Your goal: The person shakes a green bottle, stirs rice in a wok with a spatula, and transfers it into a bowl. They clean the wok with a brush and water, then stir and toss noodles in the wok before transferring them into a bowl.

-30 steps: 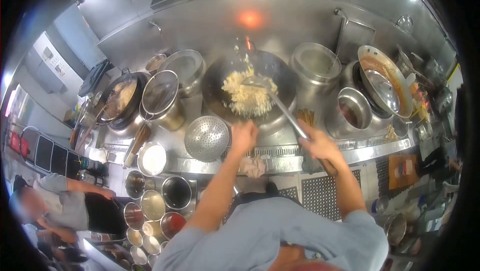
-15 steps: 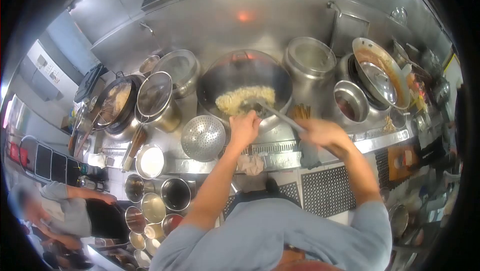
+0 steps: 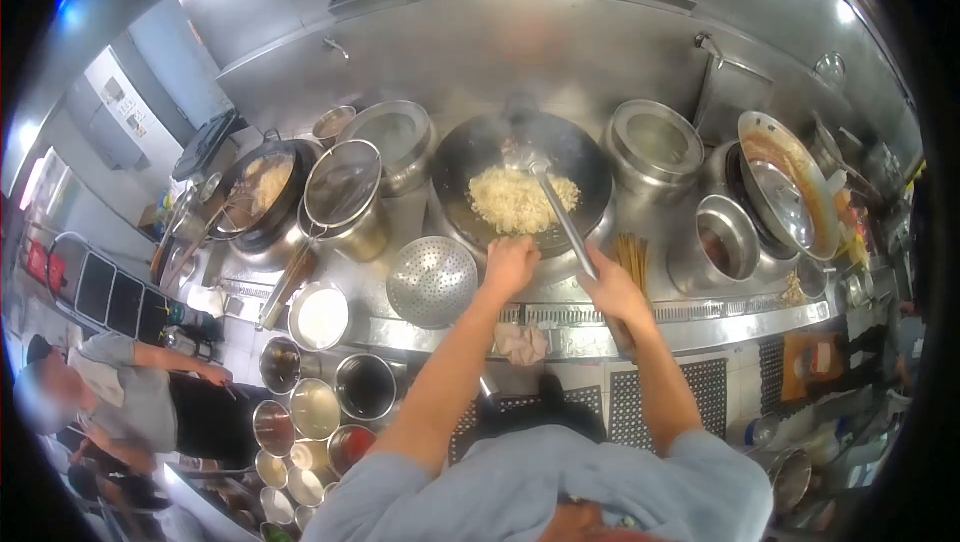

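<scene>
Keeping the ladle (image 3: 563, 217) low is probably sparing the food (image 3: 520, 204), right hand (image 3: 615, 292) gripping it, left hand (image 3: 512, 264) sitting by the wok's (image 3: 590, 154) rim, can't tell its hold tbh.

Pale food (image 3: 522, 202) heaped in dark wok (image 3: 580, 149), ladle (image 3: 564, 214) slanted

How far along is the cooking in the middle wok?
Done: pale food is in the wok. In hand: the right hand holds a ladle across it; the left hand is at the near rim. Apparently left: emptying the wok, where the food lies; doneness isn't clear.
</scene>
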A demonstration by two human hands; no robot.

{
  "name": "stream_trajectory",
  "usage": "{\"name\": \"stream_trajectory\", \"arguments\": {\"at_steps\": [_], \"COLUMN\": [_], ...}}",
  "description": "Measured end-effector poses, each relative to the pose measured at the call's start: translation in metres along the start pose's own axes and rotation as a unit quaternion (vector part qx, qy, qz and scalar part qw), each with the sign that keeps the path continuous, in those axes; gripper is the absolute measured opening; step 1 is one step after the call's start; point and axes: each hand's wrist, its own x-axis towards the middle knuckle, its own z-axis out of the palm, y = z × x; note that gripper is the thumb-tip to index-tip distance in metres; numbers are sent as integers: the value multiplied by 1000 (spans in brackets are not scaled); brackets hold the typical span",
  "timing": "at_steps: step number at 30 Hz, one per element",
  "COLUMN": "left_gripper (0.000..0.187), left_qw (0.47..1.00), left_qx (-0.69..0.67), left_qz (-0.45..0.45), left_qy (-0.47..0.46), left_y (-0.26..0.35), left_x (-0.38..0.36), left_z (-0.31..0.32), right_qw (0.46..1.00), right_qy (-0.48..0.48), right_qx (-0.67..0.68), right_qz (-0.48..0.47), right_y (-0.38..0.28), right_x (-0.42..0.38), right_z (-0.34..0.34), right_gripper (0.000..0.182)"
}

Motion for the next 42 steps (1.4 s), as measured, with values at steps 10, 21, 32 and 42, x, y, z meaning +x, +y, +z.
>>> {"name": "stream_trajectory", "arguments": {"at_steps": [10, 21, 32, 42], "left_gripper": [20, 69, 73, 23], "left_qw": [923, 911, 727, 783], "left_qx": [-214, 209, 535, 245], "left_qz": [-299, -9, 21, -172], "left_qy": [-114, 356, 431, 545], "left_y": [109, 355, 537, 640], "left_x": [-206, -218, -299, -436], "left_z": [-61, -174, -206, -157], "right_qw": [934, 797, 620, 561], "right_qy": [-344, -585, -664, -595], "right_qx": [87, -117, -419, -175], "right_qz": [43, 89, -3, -548], "right_y": [241, 327, 251, 107], "right_x": [-83, -40, -63, -339], "right_z": [134, 195, 252, 351], "right_gripper": [49, 47, 46, 32]}}
